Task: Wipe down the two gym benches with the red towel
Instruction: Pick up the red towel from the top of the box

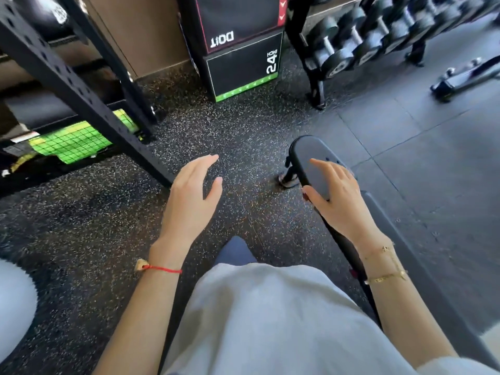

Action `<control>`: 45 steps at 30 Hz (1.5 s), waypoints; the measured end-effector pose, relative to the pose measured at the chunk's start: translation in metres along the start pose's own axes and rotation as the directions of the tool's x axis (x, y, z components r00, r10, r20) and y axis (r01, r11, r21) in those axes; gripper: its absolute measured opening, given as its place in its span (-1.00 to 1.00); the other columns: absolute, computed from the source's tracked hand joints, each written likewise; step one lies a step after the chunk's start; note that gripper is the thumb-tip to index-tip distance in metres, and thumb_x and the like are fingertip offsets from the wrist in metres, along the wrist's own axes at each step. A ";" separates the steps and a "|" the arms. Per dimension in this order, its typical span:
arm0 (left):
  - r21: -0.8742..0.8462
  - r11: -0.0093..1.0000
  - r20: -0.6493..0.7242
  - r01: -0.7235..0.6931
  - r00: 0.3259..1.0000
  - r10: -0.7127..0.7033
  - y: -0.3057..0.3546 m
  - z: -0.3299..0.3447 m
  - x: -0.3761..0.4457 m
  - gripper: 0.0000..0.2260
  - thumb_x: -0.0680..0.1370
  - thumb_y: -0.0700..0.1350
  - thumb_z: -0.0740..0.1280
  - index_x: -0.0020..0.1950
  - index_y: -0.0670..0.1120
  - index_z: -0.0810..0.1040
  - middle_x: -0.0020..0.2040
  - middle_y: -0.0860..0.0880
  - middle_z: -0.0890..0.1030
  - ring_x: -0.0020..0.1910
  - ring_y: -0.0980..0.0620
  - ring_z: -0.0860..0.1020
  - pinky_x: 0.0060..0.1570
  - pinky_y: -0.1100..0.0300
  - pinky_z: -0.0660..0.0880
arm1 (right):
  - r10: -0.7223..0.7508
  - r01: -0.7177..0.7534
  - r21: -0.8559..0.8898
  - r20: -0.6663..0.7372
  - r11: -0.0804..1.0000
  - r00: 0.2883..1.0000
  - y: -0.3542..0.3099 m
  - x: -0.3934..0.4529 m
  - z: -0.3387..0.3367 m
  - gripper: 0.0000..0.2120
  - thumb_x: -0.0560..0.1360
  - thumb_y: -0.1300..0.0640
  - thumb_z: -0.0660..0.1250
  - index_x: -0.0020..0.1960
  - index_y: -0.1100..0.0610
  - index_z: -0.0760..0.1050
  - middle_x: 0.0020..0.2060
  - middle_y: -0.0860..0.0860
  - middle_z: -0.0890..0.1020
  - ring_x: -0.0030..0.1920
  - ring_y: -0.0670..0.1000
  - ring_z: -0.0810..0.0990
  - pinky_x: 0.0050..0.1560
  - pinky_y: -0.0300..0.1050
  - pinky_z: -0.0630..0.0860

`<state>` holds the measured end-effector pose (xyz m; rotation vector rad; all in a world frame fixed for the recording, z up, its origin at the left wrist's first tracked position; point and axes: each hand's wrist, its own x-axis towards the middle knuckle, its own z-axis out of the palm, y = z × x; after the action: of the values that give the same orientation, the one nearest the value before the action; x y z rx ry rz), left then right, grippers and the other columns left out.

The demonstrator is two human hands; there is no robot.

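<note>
Pale shirt front, nearest the lens, fills the lower frame.

Head view, items:
- Right hand: fingers extended, loosely spread, resting on the end pad of a dark gym bench; grips nothing.
- Left hand: open, fingers relaxed and slightly apart, hovering over speckled rubber floor; empty.
- Red towel: not in view; neither hand carries it.
- Second bench: cannot be identified.
- Surroundings: plyo boxes, dumbbell rack, black steel rack.

Step, judged: at the first bench, wiping not begun. Next move calls for fetching the towel.
</note>
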<state>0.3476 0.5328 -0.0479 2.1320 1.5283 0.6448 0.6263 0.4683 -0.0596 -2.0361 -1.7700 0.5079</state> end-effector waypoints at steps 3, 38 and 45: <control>0.015 1.000 0.016 0.006 1.000 -0.006 -0.009 0.005 0.040 -0.64 0.63 -0.09 0.25 0.44 -0.06 0.42 0.40 0.00 0.47 0.42 0.08 0.37 0.45 0.15 0.29 | 0.018 -0.018 0.008 0.002 1.000 1.000 0.006 0.041 0.004 -0.51 0.57 0.04 0.32 0.45 0.09 0.32 0.35 0.05 0.48 0.41 0.13 0.36 0.45 0.11 0.23; 0.046 0.999 -0.027 0.021 0.999 -0.019 -0.097 0.024 0.695 -0.61 0.63 -0.07 0.26 0.47 -0.01 0.38 0.40 0.02 0.48 0.41 0.10 0.37 0.39 0.29 0.20 | 0.013 -0.012 0.018 -0.059 1.000 0.998 0.035 0.704 -0.034 -0.49 0.58 0.00 0.30 0.47 0.11 0.31 0.37 0.03 0.45 0.42 0.05 0.34 0.45 -0.02 0.21; 0.050 0.997 -0.126 0.063 0.990 -0.056 -0.091 0.032 0.828 -0.60 0.63 -0.06 0.25 0.47 0.00 0.37 0.41 0.01 0.46 0.42 0.08 0.36 0.37 0.28 0.20 | -0.102 0.100 -0.026 -0.065 0.995 0.993 0.048 0.866 -0.068 -0.50 0.57 0.00 0.30 0.46 0.10 0.31 0.36 0.02 0.47 0.41 0.05 0.36 0.44 0.00 0.27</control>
<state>0.5324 1.3456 -0.0299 2.1118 1.6866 0.7364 0.8186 1.3163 -0.0385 -1.9431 -1.8360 0.3868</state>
